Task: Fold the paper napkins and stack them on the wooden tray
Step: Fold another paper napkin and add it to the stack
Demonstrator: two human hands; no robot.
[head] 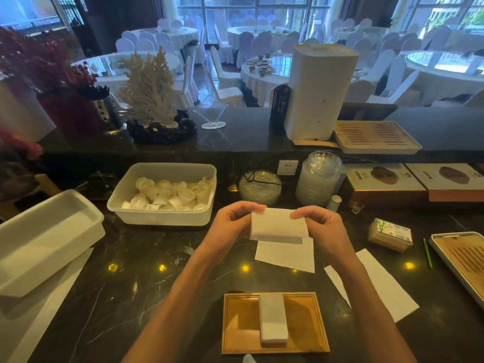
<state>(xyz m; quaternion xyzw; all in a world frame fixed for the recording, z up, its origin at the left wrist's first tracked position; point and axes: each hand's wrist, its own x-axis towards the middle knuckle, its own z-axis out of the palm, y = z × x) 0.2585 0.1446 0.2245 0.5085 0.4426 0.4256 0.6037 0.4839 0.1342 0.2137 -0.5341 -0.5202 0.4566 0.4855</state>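
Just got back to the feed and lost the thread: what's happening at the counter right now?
A person is folding a white paper napkin in mid-air, the left hand and right hand pinching its upper corners. Another napkin lies flat on the dark counter just beneath it, and more sheets lie to the right. The wooden tray near the person already carries a neat stack of folded napkins. The held one has not yet gone onto the stack.
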